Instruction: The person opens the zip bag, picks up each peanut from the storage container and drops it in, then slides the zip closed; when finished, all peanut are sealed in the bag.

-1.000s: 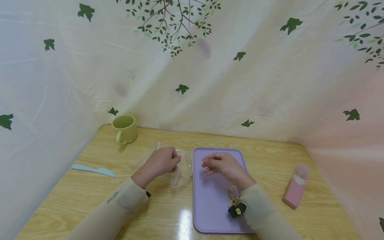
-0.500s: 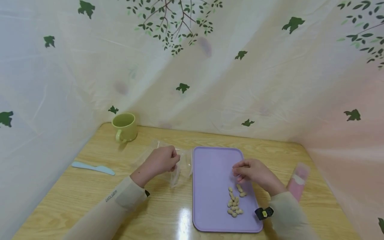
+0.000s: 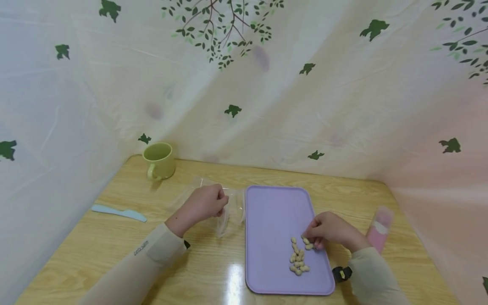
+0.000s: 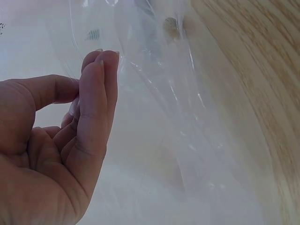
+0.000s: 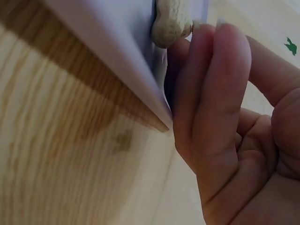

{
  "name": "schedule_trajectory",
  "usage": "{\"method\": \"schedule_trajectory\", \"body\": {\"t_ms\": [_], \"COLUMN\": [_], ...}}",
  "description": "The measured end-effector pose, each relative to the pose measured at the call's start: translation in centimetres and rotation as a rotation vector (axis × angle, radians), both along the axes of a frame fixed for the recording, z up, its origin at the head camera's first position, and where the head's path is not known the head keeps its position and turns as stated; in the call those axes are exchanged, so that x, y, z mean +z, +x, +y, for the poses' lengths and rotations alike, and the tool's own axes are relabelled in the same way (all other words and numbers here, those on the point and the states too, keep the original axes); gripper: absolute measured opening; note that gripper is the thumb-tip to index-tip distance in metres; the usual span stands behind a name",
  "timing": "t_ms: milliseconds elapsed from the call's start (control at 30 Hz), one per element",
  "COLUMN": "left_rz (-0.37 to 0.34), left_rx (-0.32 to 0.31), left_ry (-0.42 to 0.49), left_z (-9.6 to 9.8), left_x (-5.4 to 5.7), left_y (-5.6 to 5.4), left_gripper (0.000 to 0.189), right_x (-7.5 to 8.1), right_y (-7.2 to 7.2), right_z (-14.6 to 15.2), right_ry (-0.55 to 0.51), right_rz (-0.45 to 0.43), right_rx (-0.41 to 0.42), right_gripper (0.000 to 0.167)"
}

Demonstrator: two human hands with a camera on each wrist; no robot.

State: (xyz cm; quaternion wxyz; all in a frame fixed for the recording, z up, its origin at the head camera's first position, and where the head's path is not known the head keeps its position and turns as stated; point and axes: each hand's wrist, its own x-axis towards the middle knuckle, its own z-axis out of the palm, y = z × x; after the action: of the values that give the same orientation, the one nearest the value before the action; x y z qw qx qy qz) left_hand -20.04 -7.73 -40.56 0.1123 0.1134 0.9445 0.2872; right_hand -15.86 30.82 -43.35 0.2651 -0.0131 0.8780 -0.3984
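Note:
My left hand pinches the edge of a clear plastic bag between thumb and fingers. Inside the bag a blurred tan lump shows in the left wrist view. My right hand is low over the right side of a purple tray, its thumb and fingertips pinching a peanut at the end of the small pile. Seen from the right wrist, the fingertips are right at a peanut shell by the tray's rim. Several more peanuts lie grouped on the tray.
A green mug stands at the back left of the wooden table. In front of it lies a light-blue plastic knife. A pink case with a translucent top is to the right, partly hidden by the right arm.
My right hand has moved from over the tray's upper middle rightward and down to the peanuts, uncovering the pile. My left hand has stayed in place on the bag.

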Motion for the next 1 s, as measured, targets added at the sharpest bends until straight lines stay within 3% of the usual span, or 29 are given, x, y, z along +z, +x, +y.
{"method": "schedule_trajectory", "body": {"t_ms": [300, 667, 833, 1000], "left_rz": [0.004, -0.006, -0.004, -0.010], "left_rx": [-0.007, 0.006, 0.002, -0.001], "left_ry": [-0.001, -0.006, -0.009, -0.005], "left_z": [-0.1, 0.0, 0.0, 0.0], "left_x": [0.3, 0.3, 0.4, 0.4], "left_y": [0.2, 0.3, 0.3, 0.4], "left_gripper": [0.019, 0.019, 0.019, 0.019], "right_x": [0.0, 0.0, -0.1, 0.3], "right_y": [0.2, 0.3, 0.2, -0.4], "right_z": [-0.7, -1.1, -1.0, -0.6], "right_ry": [0.028, 0.054, 0.038, -0.045], "right_rz": [-0.006, -0.013, -0.002, 0.037], "right_rx": [0.035, 0.011, 0.031, 0.050], "right_gripper": [0.020, 0.012, 0.011, 0.017]}}
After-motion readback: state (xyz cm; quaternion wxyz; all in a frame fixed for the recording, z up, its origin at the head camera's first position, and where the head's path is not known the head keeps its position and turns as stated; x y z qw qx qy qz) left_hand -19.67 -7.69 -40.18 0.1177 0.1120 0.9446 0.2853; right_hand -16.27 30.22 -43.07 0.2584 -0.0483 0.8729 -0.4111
